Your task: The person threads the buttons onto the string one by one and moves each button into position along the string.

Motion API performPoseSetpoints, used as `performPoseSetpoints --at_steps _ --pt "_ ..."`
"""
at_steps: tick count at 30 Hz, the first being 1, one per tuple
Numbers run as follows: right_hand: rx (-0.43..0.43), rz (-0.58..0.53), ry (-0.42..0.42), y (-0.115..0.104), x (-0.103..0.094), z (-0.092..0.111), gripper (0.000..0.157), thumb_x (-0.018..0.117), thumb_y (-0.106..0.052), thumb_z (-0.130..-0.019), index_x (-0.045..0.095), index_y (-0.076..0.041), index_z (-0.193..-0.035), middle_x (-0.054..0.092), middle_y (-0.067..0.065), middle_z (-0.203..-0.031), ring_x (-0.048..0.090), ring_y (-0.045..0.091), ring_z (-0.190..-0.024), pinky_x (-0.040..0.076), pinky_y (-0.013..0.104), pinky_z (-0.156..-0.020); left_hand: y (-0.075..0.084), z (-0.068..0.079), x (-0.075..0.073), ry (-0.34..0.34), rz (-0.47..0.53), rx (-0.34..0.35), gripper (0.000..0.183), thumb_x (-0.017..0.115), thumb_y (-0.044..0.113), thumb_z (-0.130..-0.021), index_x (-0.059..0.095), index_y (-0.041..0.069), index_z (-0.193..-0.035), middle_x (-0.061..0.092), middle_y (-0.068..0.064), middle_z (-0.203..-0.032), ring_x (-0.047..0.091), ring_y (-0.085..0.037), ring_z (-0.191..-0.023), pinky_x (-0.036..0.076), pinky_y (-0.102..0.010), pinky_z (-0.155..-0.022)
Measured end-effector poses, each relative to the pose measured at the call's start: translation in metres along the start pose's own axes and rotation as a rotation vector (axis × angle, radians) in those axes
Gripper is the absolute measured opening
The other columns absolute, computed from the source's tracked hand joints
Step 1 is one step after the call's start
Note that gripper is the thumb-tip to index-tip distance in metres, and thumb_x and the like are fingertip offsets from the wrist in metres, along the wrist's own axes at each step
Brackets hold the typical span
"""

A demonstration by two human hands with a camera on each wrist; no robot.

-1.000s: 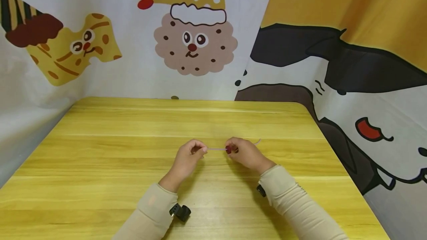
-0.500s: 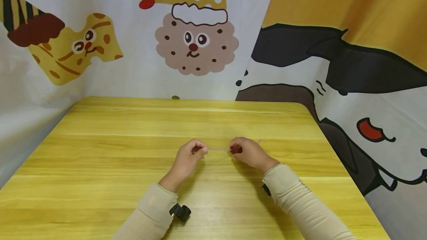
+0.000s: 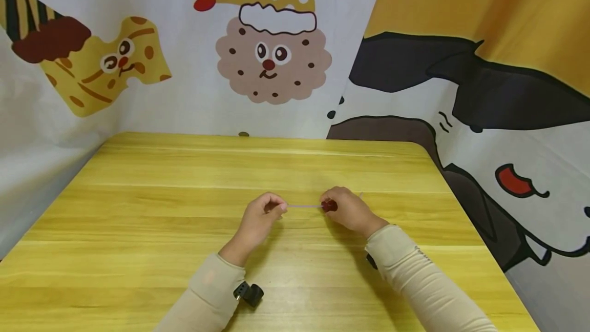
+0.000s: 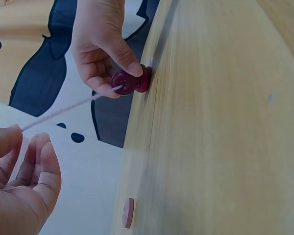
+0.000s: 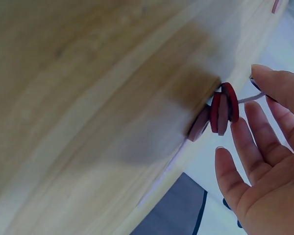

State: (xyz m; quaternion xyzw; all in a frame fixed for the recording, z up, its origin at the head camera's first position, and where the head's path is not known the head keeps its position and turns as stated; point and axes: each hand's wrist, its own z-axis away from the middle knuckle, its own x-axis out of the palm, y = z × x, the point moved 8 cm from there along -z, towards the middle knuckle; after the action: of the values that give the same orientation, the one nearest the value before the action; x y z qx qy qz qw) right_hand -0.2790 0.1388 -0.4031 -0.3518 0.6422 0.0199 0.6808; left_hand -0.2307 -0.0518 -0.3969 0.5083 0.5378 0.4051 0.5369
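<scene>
With thumb and fingertips my left hand (image 3: 260, 216) pinches one end of a pale purple string (image 3: 304, 206), stretched taut toward my right hand (image 3: 352, 214). The right hand's fingers grip a dark red button (image 4: 127, 84), holes visible, through which the string passes. Several red and pinkish buttons (image 5: 223, 110) sit bunched along the string in the right wrist view, close to the table surface. The loose string tail (image 3: 361, 194) shows beyond the right hand. In the head view the fingers partly hide the buttons.
A pink disc (image 4: 128, 213) lies on the wooden table (image 3: 184, 168) in the left wrist view. Both wrists carry small black cameras (image 3: 249, 293). A printed cartoon curtain (image 3: 175, 117) hangs behind the table's far edge.
My right hand has shifted slightly to the right with the buttons, so more string shows between the hands. The left hand has stayed in place.
</scene>
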Motion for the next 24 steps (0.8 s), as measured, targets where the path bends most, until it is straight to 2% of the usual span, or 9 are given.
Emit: performPoseSetpoints --at_steps 12,24 --pt "0.007 0.027 -0.017 0.01 0.001 -0.001 0.02 0.075 0.001 -0.081 0.068 -0.005 -0.098 0.063 0.004 -0.096 0.053 0.019 -0.087 0.048 0.036 -0.079 -0.003 -0.002 0.0 0.01 -0.018 -0.006 0.012 0.06 0.011 -0.096 0.062 -0.001 -0.1 0.063 -0.01 -0.093 0.06 -0.028 -0.085 0.051 -0.047 -0.078" --pt "0.042 0.053 -0.025 0.015 0.0 0.0 0.025 0.076 -0.004 -0.081 0.067 -0.003 -0.105 0.063 0.006 -0.1 0.055 0.021 -0.092 0.049 0.039 -0.084 -0.003 -0.002 -0.002 0.009 -0.011 -0.01 0.008 0.059 0.009 -0.096 0.063 0.002 -0.098 0.062 -0.007 -0.09 0.059 -0.022 -0.083 0.05 -0.051 -0.081"
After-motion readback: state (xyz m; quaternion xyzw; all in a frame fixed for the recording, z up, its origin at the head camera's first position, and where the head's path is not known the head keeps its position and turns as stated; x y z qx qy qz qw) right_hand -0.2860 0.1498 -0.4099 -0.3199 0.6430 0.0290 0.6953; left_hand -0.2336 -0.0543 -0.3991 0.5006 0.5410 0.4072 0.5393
